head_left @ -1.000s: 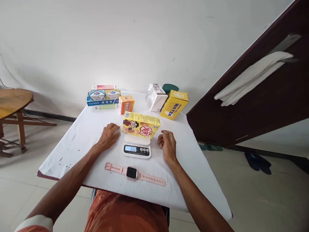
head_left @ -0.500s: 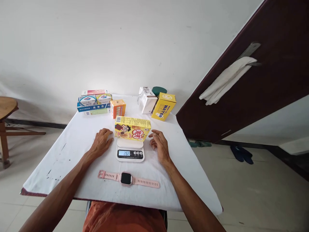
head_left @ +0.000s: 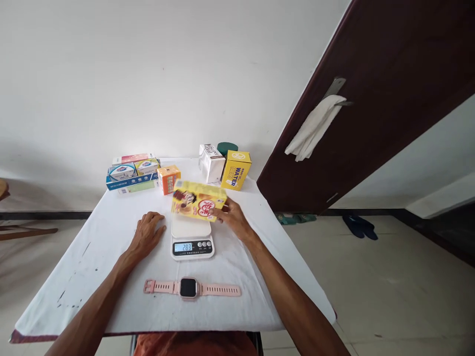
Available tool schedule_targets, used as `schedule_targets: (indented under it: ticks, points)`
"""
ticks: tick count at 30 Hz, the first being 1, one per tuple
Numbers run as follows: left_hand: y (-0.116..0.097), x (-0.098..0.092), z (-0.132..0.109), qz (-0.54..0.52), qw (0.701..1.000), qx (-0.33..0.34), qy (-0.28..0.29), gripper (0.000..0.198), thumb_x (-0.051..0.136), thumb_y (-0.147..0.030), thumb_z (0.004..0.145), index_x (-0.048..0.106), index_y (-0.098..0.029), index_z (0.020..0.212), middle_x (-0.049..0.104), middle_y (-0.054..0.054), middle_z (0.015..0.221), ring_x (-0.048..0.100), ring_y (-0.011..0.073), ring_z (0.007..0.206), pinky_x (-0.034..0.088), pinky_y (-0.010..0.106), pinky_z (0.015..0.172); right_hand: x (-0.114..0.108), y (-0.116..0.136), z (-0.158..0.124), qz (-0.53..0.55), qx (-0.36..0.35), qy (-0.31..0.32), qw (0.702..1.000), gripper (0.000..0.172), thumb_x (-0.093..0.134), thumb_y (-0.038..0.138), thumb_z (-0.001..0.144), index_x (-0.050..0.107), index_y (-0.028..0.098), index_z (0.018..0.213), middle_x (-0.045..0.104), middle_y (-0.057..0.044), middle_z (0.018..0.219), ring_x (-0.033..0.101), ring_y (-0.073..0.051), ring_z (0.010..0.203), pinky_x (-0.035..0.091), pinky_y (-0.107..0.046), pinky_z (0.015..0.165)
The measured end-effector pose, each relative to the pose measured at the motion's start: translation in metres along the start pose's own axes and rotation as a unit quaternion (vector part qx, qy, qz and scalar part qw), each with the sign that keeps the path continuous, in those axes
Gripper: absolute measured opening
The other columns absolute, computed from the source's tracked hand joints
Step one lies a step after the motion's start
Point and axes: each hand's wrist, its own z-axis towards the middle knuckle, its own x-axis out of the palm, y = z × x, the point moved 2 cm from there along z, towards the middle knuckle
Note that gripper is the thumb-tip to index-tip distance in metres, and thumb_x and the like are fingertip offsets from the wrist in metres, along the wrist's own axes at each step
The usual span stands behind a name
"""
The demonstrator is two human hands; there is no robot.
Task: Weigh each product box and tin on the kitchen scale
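Note:
Gripped at its right end by my right hand (head_left: 230,217), a yellow snack box (head_left: 198,200) is tilted over the plate of a white kitchen scale (head_left: 192,243). The box is slightly blurred, and the lit display reads 283. My left hand (head_left: 147,232) rests on the white cloth left of the scale, fingers stretched and holding nothing. In front of the scale lies a pink smartwatch (head_left: 188,288) with its strap spread flat and its screen dark.
Behind the scale stand an orange box (head_left: 168,179), a white box (head_left: 212,164), a yellow WATER box (head_left: 236,170) and a green round lid (head_left: 227,148). Several small boxes (head_left: 132,173) are stacked at the back left. A dark door (head_left: 356,99) with a white towel (head_left: 315,127) is at the right.
My right hand has closed on the snack box and tilted it up off the scale. The display went from 282 to 283. My left hand stays on the cloth; the view has shifted slightly.

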Motion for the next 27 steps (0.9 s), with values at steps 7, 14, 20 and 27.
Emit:
schedule_targets:
  ticks: [7,14,20,27]
  points:
    - [-0.004,-0.004,0.001,0.003,1.000,-0.009,0.006,0.030,0.052,-0.034,0.096,0.066,-0.021,0.119,0.067,0.014,0.121,0.064,0.0327,0.114,0.053,0.051,0.093,-0.086,-0.020,0.024,-0.061,-0.023,-0.094,0.993,0.054,0.081,0.051,0.072,0.068,0.023,0.116,0.074,-0.004,0.107,0.056,-0.013,0.065,0.045,-0.026,0.053]
    - [-0.006,-0.005,0.000,0.006,1.000,-0.008,0.004,0.029,0.052,-0.033,0.096,0.066,-0.021,0.120,0.066,0.013,0.121,0.064,0.0320,0.113,0.053,0.050,0.092,-0.108,-0.072,0.060,-0.132,0.022,-0.157,0.978,0.063,0.076,0.060,0.070,0.067,0.019,0.117,0.076,-0.010,0.112,0.061,-0.016,0.067,0.052,-0.030,0.059]
    - [-0.007,-0.003,-0.001,0.000,1.000,-0.004,-0.009,0.029,0.053,-0.031,0.097,0.065,-0.022,0.122,0.066,0.012,0.120,0.064,0.0314,0.113,0.053,0.049,0.092,-0.098,-0.080,0.079,-0.144,0.030,-0.155,0.977,0.066,0.075,0.062,0.070,0.066,0.019,0.119,0.075,-0.013,0.116,0.069,-0.023,0.079,0.055,-0.035,0.064]
    - [-0.008,-0.004,-0.001,-0.017,1.000,-0.016,-0.004,0.028,0.056,-0.029,0.095,0.065,-0.023,0.121,0.066,0.012,0.121,0.063,0.0310,0.115,0.053,0.053,0.096,-0.102,-0.077,0.053,-0.175,0.055,-0.184,0.966,0.080,0.082,0.062,0.059,0.060,0.020,0.123,0.068,-0.015,0.128,0.068,-0.024,0.084,0.056,-0.037,0.068]
